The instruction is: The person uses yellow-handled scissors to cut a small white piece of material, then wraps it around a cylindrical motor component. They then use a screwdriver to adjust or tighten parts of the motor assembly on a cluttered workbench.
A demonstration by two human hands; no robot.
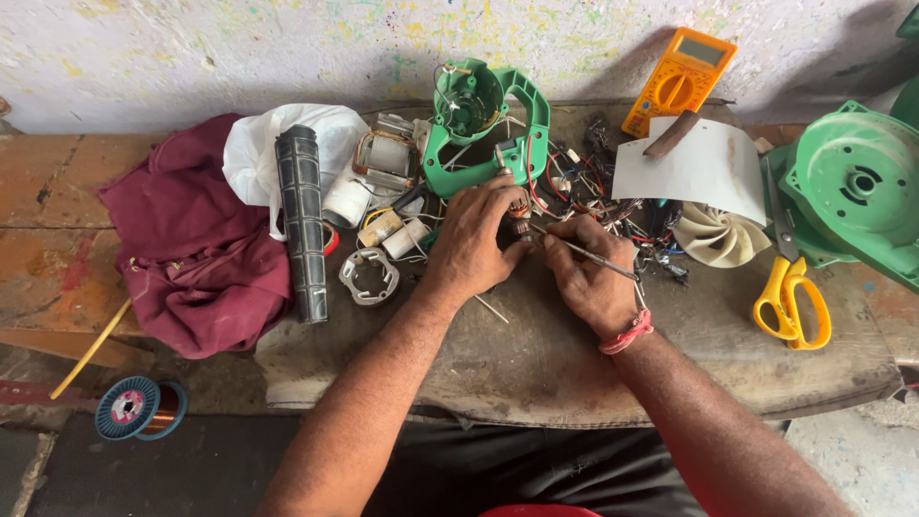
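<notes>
Left hand: the left hand (pixel 476 233) is curled shut around a small dark motor part (pixel 518 222) with a reddish-copper band, holding it just above the bench near the middle of the clutter.
Right hand: the right hand (pixel 591 271) pinches a thin metal tool (pixel 584 251); its tip touches the motor part. A pink thread band sits on that wrist.
Bench: a worn, stained wooden bench (pixel 536 364), greyed and greasy in the middle, orange-brown at both ends, its front edge chipped.
Wall: a rough pale wall (pixel 239 48) behind the bench, flecked with yellow, green and pink paint.
Left of the bench: a crumpled maroon cloth (pixel 191 244), a white plastic bag (pixel 263 144) and a dark ribbed cylinder (pixel 302 220) lying lengthwise beside them.
Middle clutter: a green plastic housing (pixel 488 134) stands behind the hands, with a copper-wound stator (pixel 385 158), a grey metal ring (pixel 369 276) and a tangle of red and black wires (pixel 593 187) near it.
Right of the bench: an orange multimeter (pixel 680 78) leans on the wall, a white sheet of paper (pixel 699 168) lies below it, then a cream fan impeller (pixel 720 235), yellow-handled scissors (pixel 791 302) and a large green casing (pixel 852 187).
Floor: a dark floor below the bench, with a blue spool of copper wire (pixel 140 408) at lower left and a yellow stick (pixel 91 349) slanting off the bench edge.
</notes>
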